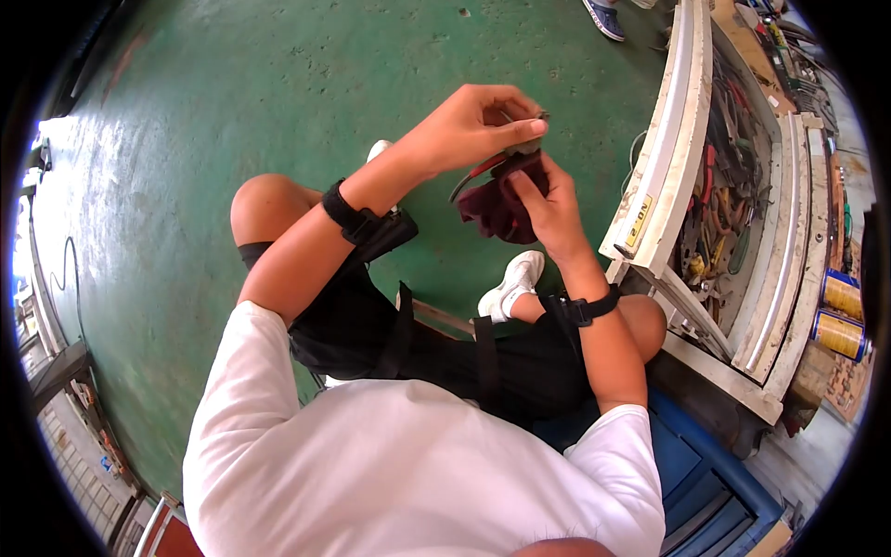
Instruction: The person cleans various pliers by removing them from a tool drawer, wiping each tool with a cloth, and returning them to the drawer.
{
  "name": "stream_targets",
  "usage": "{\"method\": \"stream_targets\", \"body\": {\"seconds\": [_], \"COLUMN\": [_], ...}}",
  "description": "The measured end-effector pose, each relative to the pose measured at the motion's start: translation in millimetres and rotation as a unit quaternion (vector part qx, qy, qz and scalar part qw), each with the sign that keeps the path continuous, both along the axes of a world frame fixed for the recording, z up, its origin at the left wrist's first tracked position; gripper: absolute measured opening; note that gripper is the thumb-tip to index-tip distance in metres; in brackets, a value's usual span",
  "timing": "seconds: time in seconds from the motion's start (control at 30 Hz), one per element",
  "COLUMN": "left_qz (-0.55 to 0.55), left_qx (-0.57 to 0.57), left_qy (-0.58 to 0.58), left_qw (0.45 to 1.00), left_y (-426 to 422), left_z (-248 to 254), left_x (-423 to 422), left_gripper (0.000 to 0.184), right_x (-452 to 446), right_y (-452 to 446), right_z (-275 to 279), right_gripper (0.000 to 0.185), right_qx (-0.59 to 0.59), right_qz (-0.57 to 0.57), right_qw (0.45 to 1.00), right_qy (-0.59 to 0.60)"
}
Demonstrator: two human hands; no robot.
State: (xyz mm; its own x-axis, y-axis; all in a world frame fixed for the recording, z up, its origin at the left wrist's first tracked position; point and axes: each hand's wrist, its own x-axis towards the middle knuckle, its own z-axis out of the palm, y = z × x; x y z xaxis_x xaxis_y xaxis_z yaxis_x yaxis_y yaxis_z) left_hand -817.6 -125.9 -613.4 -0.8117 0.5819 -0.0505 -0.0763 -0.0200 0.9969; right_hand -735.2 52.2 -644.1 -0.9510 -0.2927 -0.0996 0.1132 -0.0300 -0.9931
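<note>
My left hand [492, 125] is closed, its thumb and fingers pinching the upper end of a hand tool with a curved, red-and-grey handle [481, 170]. Fingers hide much of this tool, so its exact kind is unclear. Just below, my right hand [557, 209] grips a dark maroon cloth [497, 212] bunched against the tool, thumb pressed on top. Folds of the cloth hang down on the left, and the curved handle sticks out beside them. Both hands are close together above the green floor, in front of my knees.
At right, an open drawer [640, 218] marked "NO-2" holds several hand tools, including pliers. Blue-and-yellow cylinders [840, 334] stand beyond it. A blue plastic bin [710, 464] is by my right side. Another person's shoe [605, 19] rests on the green floor [306, 102].
</note>
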Motion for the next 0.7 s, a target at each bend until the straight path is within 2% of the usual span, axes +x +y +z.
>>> {"method": "stream_targets", "body": {"seconds": [0.03, 0.07, 0.1, 0.13, 0.17, 0.23, 0.33, 0.37, 0.4, 0.47, 0.5, 0.57, 0.6, 0.67, 0.7], "left_qz": [0.0, -0.012, -0.025, -0.026, -0.107, -0.263, -0.321, -0.304, -0.305, -0.218, -0.218, -0.139, -0.139, -0.132, -0.132], "left_qx": [-0.001, -0.029, -0.057, -0.057, -0.074, -0.077, -0.061, -0.113, -0.112, -0.059, -0.058, -0.076, -0.076, -0.095, -0.095], "left_qy": [0.001, 0.051, 0.101, 0.102, 0.076, 0.055, 0.014, -0.048, -0.048, -0.078, -0.079, 0.066, 0.066, 0.011, 0.01], "left_qw": [1.0, 0.998, 0.993, 0.993, 0.989, 0.96, 0.945, 0.945, 0.945, 0.971, 0.971, 0.985, 0.985, 0.987, 0.987], "left_y": [-2.0, -5.9, -10.5, -18.1, -28.4, -33.5, -22.6, -17.3, -13.9, -8.6, -6.8, -5.0, -4.5, -4.4, -4.4], "left_z": [2.2, 4.7, 5.8, 3.8, -0.2, -6.5, -6.5, 1.3, -1.2, -13.7, -20.8, -31.4, -32.7, -32.2, -33.2], "left_x": [-1.0, -2.4, -3.8, -5.8, -8.7, -13.3, 7.1, 13.1, 17.9, 25.3, 27.9, 32.5, 33.5, 35.5, 35.3], "left_gripper": [0.037, 0.051, 0.067, 0.067, 0.08, 0.109, 0.111, 0.112, 0.112, 0.103, 0.103, 0.085, 0.085, 0.071, 0.071], "right_x": [1.6, 2.1, 1.9, 2.1, 2.4, 3.6, 4.2, 4.4, 4.2, 2.3, 2.6, 0.3, -0.5, -2.4, -2.9], "right_y": [-3.5, -5.4, -5.1, -3.6, -2.7, -1.8, 2.2, 4.6, 7.6, 8.5, 6.0, -12.6, -12.2, -10.9, -8.2], "right_z": [0.0, -0.1, -1.1, -3.1, -5.0, -8.2, -17.2, -20.2, -22.3, -18.9, -17.0, 6.5, 5.8, 5.2, 1.8], "right_gripper": [0.022, 0.021, 0.021, 0.021, 0.021, 0.022, 0.024, 0.024, 0.024, 0.02, 0.02, 0.017, 0.017, 0.015, 0.015], "right_qx": [-0.022, -0.043, -0.044, -0.071, -0.098, -0.074, -0.027, -0.005, -0.004, -0.01, -0.01, -0.049, -0.049, -0.04, -0.04], "right_qz": [-0.054, -0.107, -0.108, -0.135, -0.162, -0.181, -0.213, -0.226, -0.226, -0.236, -0.235, -0.273, -0.272, -0.259, -0.259], "right_qw": [0.998, 0.993, 0.993, 0.988, 0.982, 0.98, 0.973, 0.969, 0.969, 0.967, 0.967, 0.959, 0.959, 0.963, 0.963], "right_qy": [0.003, 0.007, 0.007, 0.01, 0.012, 0.041, 0.085, 0.101, 0.101, 0.092, 0.092, 0.061, 0.06, 0.061, 0.061]}}
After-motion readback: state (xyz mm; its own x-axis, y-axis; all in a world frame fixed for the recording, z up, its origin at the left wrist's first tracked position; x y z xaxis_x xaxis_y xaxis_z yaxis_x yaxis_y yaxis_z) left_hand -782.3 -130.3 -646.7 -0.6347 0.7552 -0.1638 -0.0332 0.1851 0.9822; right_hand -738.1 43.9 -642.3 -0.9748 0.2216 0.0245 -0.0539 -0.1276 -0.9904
